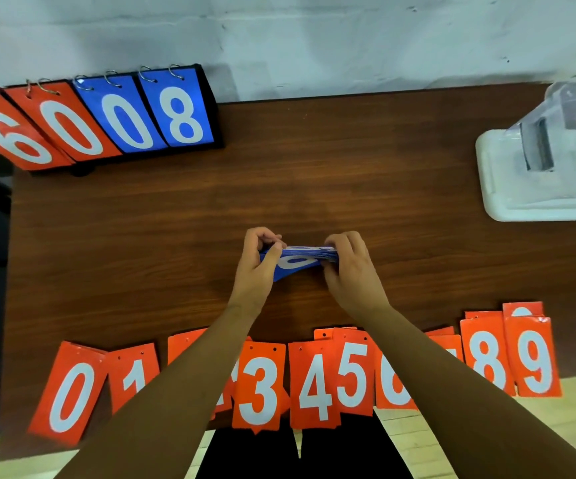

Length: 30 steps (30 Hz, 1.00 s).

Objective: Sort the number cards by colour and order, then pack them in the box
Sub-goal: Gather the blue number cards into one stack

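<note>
Orange number cards (258, 388) lie face up in a row along the near edge of the worktop (348, 174), reading 0 to 9 left to right. The forearms cross over the row and hide most of the 2 and 7. Extra card edges peek out behind several numbers, so each position probably holds more than one card. The 3 and 4 overhang the near edge.

Mid-worktop, just above the surface: blue card stack (297, 261), held flat between both hands. Left hand (257, 262) pinches the left end, thumb on top. Right hand (352, 271) grips the right end, its fingers (340, 242) curled over the far edge. A white digit shows on the top card; cannot read which.

Far left: a flip scoreboard (107, 122) on rings, showing 6 0 in red and 0 8 in blue. Far right: a white container (535, 191) with a clear lid, judged to be the box. It is well apart from both card groups.

Risks:
- Forearms hang low over the orange row. A drop or a sideways sweep could drag cards out of order, or knock the overhanging ones off the edge.
- Stack is held only at its ends. A loose grip could let cards fan out or spill, losing the sequence.
- Order of the blue cards cannot be checked from here.
</note>
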{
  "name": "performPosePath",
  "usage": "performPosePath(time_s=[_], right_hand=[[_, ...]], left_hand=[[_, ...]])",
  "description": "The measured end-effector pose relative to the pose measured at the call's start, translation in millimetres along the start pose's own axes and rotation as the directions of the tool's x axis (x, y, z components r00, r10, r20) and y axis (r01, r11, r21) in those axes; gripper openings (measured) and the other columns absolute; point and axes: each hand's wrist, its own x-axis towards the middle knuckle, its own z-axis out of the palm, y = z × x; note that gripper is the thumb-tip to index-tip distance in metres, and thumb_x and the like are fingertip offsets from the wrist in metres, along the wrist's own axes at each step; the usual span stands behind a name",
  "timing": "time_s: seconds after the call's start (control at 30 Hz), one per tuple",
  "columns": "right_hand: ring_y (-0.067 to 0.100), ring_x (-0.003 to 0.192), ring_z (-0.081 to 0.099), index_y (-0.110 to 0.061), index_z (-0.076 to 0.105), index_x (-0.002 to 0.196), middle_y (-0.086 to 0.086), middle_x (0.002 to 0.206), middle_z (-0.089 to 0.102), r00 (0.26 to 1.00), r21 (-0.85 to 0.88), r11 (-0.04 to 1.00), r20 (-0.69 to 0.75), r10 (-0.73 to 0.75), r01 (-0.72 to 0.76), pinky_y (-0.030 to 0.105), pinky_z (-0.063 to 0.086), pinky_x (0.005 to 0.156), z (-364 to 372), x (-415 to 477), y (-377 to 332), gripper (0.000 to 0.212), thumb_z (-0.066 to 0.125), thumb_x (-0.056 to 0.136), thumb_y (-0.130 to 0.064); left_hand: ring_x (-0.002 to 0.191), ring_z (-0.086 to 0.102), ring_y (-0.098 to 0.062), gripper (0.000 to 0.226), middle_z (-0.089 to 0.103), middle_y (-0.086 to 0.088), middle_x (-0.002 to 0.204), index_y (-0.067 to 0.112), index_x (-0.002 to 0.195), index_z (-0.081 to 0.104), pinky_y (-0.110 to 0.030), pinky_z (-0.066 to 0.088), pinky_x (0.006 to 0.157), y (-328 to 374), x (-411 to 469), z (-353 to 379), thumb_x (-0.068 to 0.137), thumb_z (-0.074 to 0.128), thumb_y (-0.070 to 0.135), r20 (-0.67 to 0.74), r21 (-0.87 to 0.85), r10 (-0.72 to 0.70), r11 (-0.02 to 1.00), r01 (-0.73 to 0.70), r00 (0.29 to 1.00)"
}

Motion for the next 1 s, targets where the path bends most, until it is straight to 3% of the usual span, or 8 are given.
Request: performPosePath(time_s=[0.2, 0.33, 0.47, 0.57, 0.67, 0.8, 0.9, 1.0], right_hand=[[0.015, 0.094, 0.054, -0.016, 0.057, 0.119, 0.002, 0.109, 0.052, 0.996, -0.021, 0.997, -0.051, -0.071, 0.070, 0.035, 0.055, 0.077, 1.7, -6.9, 1.5, 0.033, 0.056, 0.090, -0.001], [0.017, 0.106, 0.053, -0.020, 0.051, 0.133, 0.003, 0.119, 0.052, 0.990, -0.121, 0.984, 0.071, -0.121, 0.129, 0.033, 0.053, 0.088, 3.2, -4.7, -1.9, 0.041, 0.053, 0.094, -0.008], [0.007, 0.112, 0.054, -0.022, 0.055, 0.130, -0.006, 0.124, 0.058, 0.969, 0.125, 0.982, 0.220, 0.113, -0.143, 0.020, 0.048, 0.089, -23.8, 9.5, -11.5, 0.040, 0.057, 0.092, -0.008], [0.014, 0.101, 0.066, -0.021, 0.060, 0.120, -0.001, 0.113, 0.068, 0.896, 0.483, 0.772, 0.367, 0.249, -0.412, 0.021, 0.054, 0.077, -59.2, 10.4, -14.2, 0.041, 0.068, 0.084, -0.002], [0.018, 0.093, 0.071, -0.021, 0.062, 0.110, 0.005, 0.108, 0.071, 0.785, 0.647, 0.448, 0.547, 0.290, -0.617, 0.040, 0.058, 0.086, -93.1, 1.0, -13.8, 0.039, 0.069, 0.082, 0.004], [0.028, 0.097, 0.067, -0.010, 0.060, 0.120, 0.014, 0.115, 0.069, 0.750, 0.731, 0.171, 0.636, 0.181, -0.661, 0.047, 0.052, 0.089, -138.1, -9.8, 7.0, 0.039, 0.062, 0.084, 0.007], [0.025, 0.095, 0.069, -0.008, 0.057, 0.123, 0.013, 0.115, 0.069, 0.728, 0.725, 0.075, 0.673, 0.128, -0.684, 0.039, 0.057, 0.077, -175.1, -17.1, 24.1, 0.039, 0.059, 0.086, 0.004], [0.030, 0.102, 0.067, -0.007, 0.058, 0.124, 0.014, 0.118, 0.069, 0.717, 0.716, 0.051, 0.691, 0.097, -0.696, 0.045, 0.056, 0.085, -207.6, -26.3, 45.8, 0.038, 0.056, 0.087, 0.004]], left_hand=[[0.117, 0.055, 0.000, 0.012, 0.067, -0.001, 0.111, 0.010, 0.110, 0.052, -0.012, 0.046, 0.087, -1.6, -2.7, -2.3, 0.099, 0.051, 0.008, 0.015, -0.062, -0.039, 0.997, 0.040, 0.999], [0.099, 0.056, 0.012, 0.019, 0.062, 0.014, 0.109, 0.019, 0.109, 0.057, -0.006, 0.043, 0.078, 2.6, -3.2, 5.4, 0.103, 0.042, 0.030, 0.032, 0.005, -0.110, 0.994, 0.110, 0.993], [0.099, 0.061, -0.004, 0.015, 0.060, 0.006, 0.110, 0.024, 0.113, 0.051, -0.017, 0.048, 0.077, 22.8, 3.9, 3.4, 0.102, 0.045, 0.032, 0.037, 0.031, -0.111, 0.993, 0.110, 0.993], [0.102, 0.060, 0.005, 0.026, 0.059, 0.013, 0.115, 0.026, 0.123, 0.051, -0.013, 0.049, 0.081, 39.7, 6.3, 4.4, 0.099, 0.054, 0.018, 0.074, 0.050, 0.029, 0.998, -0.032, 0.997], [0.104, 0.061, 0.001, 0.030, 0.063, 0.014, 0.116, 0.023, 0.126, 0.057, -0.012, 0.050, 0.080, 60.2, 2.3, 21.4, 0.096, 0.059, 0.016, 0.069, 0.080, 0.073, 0.994, -0.079, 0.995], [0.090, 0.066, -0.014, 0.014, 0.071, 0.001, 0.102, 0.021, 0.106, 0.068, -0.033, 0.053, 0.077, 93.1, -12.5, 73.6, 0.093, 0.061, 0.018, -0.072, -0.304, 0.000, 0.952, -0.022, 0.997], [0.098, 0.066, -0.026, 0.026, 0.067, -0.012, 0.116, 0.023, 0.121, 0.059, -0.045, 0.052, 0.087, 114.8, -27.8, 131.5, 0.095, 0.056, 0.020, -0.010, -0.518, 0.019, 0.855, -0.021, 1.000], [0.105, 0.064, -0.039, 0.047, 0.061, -0.023, 0.126, 0.031, 0.138, 0.046, -0.054, 0.050, 0.090, 138.9, -39.1, 194.5, 0.093, 0.057, 0.027, 0.071, -0.654, 0.012, 0.756, 0.038, 0.997]])
